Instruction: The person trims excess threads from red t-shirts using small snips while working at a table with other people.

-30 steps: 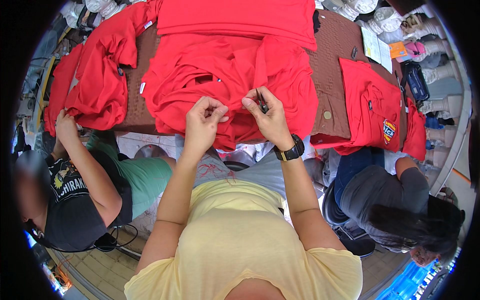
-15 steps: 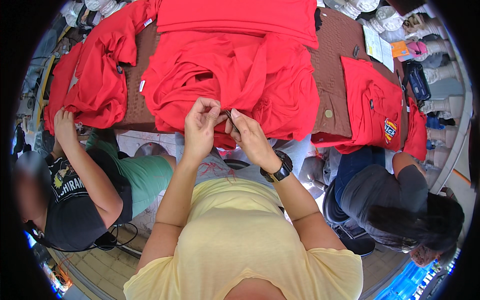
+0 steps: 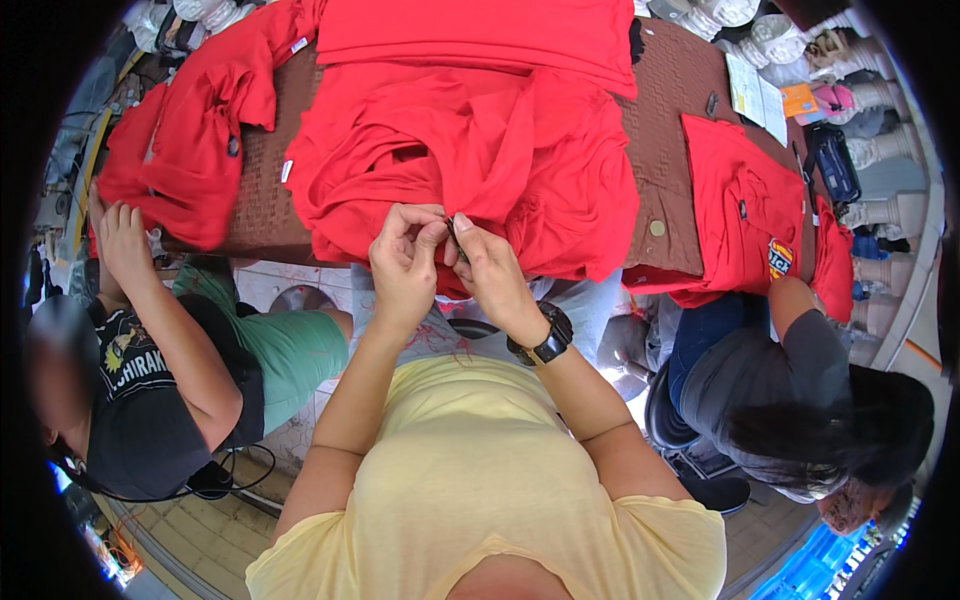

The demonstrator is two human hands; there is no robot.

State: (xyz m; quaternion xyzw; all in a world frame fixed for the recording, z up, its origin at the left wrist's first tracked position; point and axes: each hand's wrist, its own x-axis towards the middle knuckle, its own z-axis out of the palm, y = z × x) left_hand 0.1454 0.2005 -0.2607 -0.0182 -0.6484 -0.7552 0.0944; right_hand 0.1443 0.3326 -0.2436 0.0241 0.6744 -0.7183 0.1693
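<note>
A brown woven worktop [image 3: 675,120] carries a big rumpled red cloth garment [image 3: 470,150], its near edge hanging toward the person. Both forearms rise from the lower edge and meet at that hem. The left hand [image 3: 402,262] curls, fingertips pinching the fabric. The right hand [image 3: 490,275], with a black wristwatch [image 3: 545,340], pinches a small dark object [image 3: 451,232] against the same fold.

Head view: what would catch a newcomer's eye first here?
Red shirts cover the brown table. At its near edge, the left hand and right hand pinch the hem together around a small dark item. Two seated people flank the wearer, one at each side.
</note>
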